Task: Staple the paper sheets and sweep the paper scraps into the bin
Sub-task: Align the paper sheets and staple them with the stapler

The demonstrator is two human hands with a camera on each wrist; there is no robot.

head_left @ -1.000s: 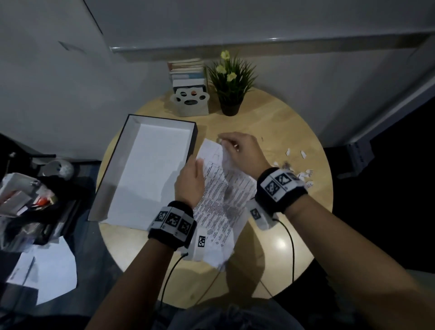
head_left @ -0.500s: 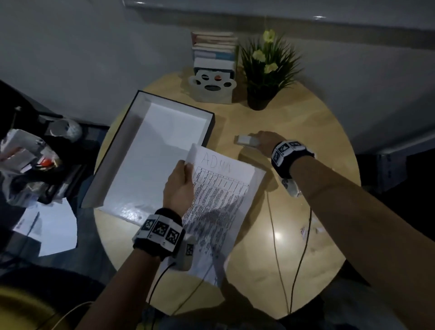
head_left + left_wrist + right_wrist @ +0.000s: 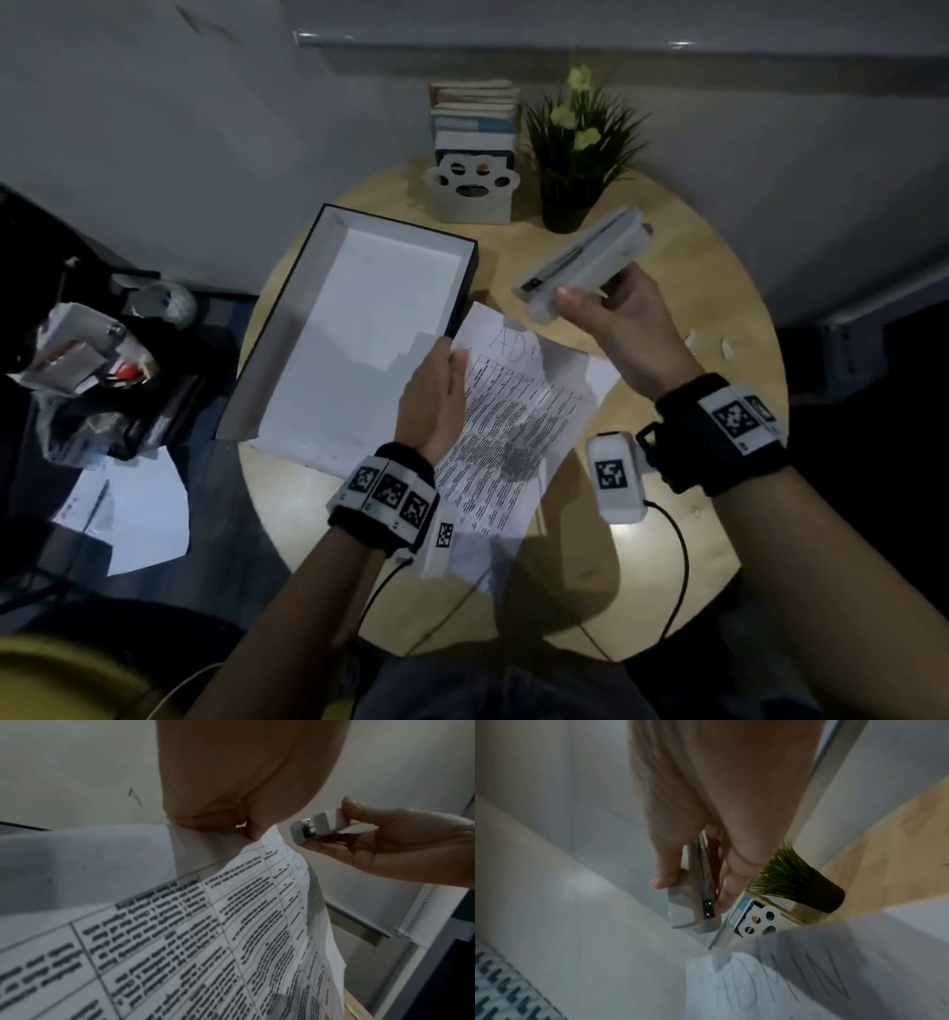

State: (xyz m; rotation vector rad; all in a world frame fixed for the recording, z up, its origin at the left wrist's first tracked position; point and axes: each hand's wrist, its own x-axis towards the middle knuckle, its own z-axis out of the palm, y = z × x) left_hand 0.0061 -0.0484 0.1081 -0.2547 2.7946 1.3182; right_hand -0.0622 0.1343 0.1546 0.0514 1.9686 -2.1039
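My left hand (image 3: 436, 390) grips the left edge of the printed paper sheets (image 3: 518, 426), lifted above the round wooden table (image 3: 714, 288); up close, the sheets (image 3: 231, 923) curl under the thumb. My right hand (image 3: 616, 313) holds a pale grey stapler (image 3: 580, 267) in the air just above the sheets' top right corner, thumb on its near end. The stapler (image 3: 318, 825) points its metal mouth toward the paper's top corner, and the right wrist view shows that stapler (image 3: 693, 898) between thumb and fingers. Small white paper scraps (image 3: 708, 344) lie at the table's right edge.
An open black box with a white inside (image 3: 359, 329) lies left of the sheets. A paw-shaped holder with books (image 3: 475, 190) and a potted plant (image 3: 575, 154) stand at the back. Clutter and a loose sheet (image 3: 128, 509) lie on the floor at the left.
My right hand has picked the stapler up off the table and brought it up over the sheets' top corner. The left hand keeps holding the sheets.
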